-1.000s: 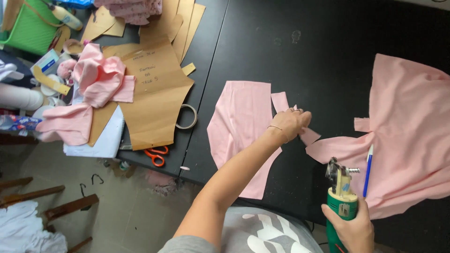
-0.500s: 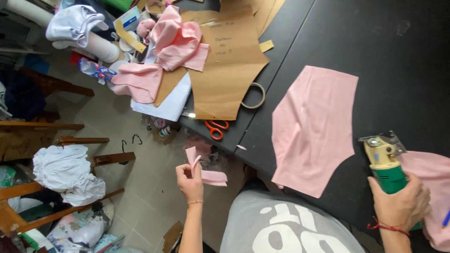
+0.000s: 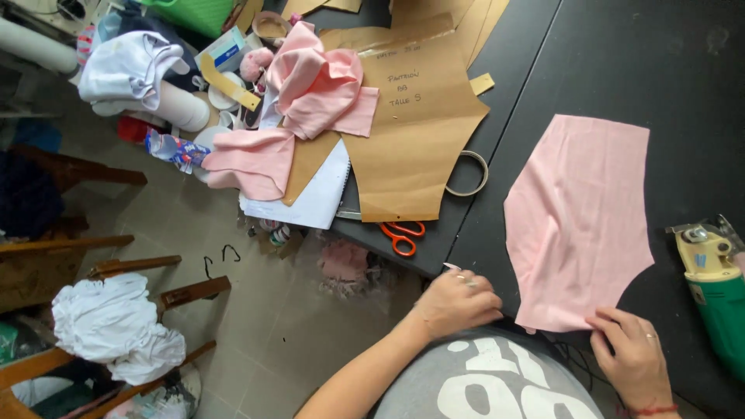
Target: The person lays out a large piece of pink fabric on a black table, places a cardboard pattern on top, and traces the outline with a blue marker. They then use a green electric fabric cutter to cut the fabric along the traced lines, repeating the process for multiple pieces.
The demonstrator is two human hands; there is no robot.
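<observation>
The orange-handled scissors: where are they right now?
In the head view, the orange-handled scissors lie at the near edge of the black table, just below the brown paper pattern and up-left of the left hand.

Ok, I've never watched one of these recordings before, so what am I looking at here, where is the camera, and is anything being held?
There is no machine here: a person works with bare hands, and the one camera sits on their head, looking down over their grey shirt at a black table.

The left hand rests at the table's near edge and seems to hold nothing. The right hand has its fingertips on the bottom edge of a cut pink fabric piece that lies flat on the table.

To the right lies a green and yellow hand-held power tool, apart from both hands. Further back are brown paper patterns, loose pink cloth, orange-handled scissors and a tape ring. On the left you see the tiled floor, with wooden furniture and a white cloth bundle.
</observation>
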